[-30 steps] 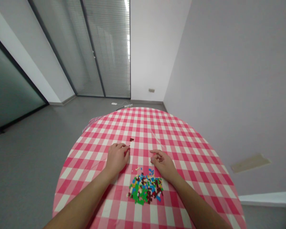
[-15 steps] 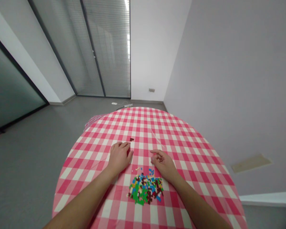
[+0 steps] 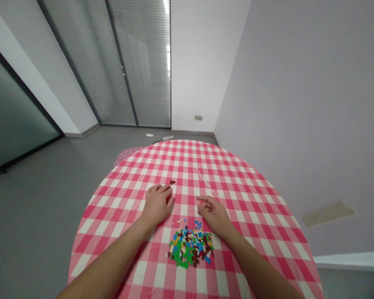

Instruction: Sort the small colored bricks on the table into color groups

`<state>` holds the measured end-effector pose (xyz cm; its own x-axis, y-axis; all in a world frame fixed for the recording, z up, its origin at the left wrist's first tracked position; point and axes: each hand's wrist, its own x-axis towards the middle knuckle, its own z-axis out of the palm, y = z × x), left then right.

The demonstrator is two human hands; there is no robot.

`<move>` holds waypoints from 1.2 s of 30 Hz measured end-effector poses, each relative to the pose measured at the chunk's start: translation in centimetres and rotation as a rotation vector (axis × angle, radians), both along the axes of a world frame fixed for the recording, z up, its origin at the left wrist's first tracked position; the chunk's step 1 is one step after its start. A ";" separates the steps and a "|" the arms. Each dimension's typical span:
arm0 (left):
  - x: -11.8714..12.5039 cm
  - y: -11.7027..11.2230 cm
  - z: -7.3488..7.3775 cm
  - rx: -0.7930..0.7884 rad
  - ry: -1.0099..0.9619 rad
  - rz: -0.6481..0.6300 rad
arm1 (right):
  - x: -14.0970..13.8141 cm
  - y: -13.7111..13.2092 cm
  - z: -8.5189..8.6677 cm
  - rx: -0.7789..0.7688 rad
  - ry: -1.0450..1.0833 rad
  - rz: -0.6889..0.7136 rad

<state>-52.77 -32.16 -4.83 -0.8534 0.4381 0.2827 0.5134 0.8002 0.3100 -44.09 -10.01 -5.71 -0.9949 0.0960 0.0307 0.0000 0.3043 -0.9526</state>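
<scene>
My left hand rests palm down on the red and white checked tablecloth, fingers stretched forward and lying loosely, with nothing visible in them. A small dark brown piece lies just beyond its fingertips, apart from them. My right hand sits to the right with fingers curled in toward the thumb; whether anything is inside is hidden. A pile of small flat coloured pieces, green, blue, brown, white and yellow, lies between my forearms, close to the right wrist.
The round table's edge curves close on both sides, with grey floor to the left. A plain wall stands to the right. Glass partitions with blinds and a power strip on the floor are beyond the table.
My left hand's fingers have uncurled and now lie flatter, with the thumb moved out to the right. The right hand and the pile have not moved.
</scene>
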 end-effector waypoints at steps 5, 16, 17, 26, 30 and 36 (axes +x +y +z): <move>-0.2 0.0 -0.1 0.000 -0.005 0.011 | -0.1 0.1 -0.2 0.005 0.013 0.007; -0.3 0.1 -0.1 0.017 -0.014 0.019 | 0.0 -0.1 0.1 0.010 0.002 0.008; -0.3 0.1 -0.1 0.019 -0.018 0.019 | 0.0 0.0 0.1 0.011 0.000 0.008; -0.3 -0.1 0.0 0.038 -0.054 0.033 | 0.1 0.1 0.1 0.032 0.010 0.009; -0.4 0.0 0.0 0.032 -0.060 0.039 | 0.1 0.0 0.4 0.044 -0.006 0.000; -0.4 0.1 -0.1 0.019 -0.048 0.046 | 0.0 0.0 0.1 0.019 0.004 0.001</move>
<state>-53.15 -32.07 -4.94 -0.8852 0.3934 0.2483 0.4606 0.8162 0.3488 -44.07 -10.03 -5.60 -0.9949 0.0942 0.0367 -0.0045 0.3219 -0.9468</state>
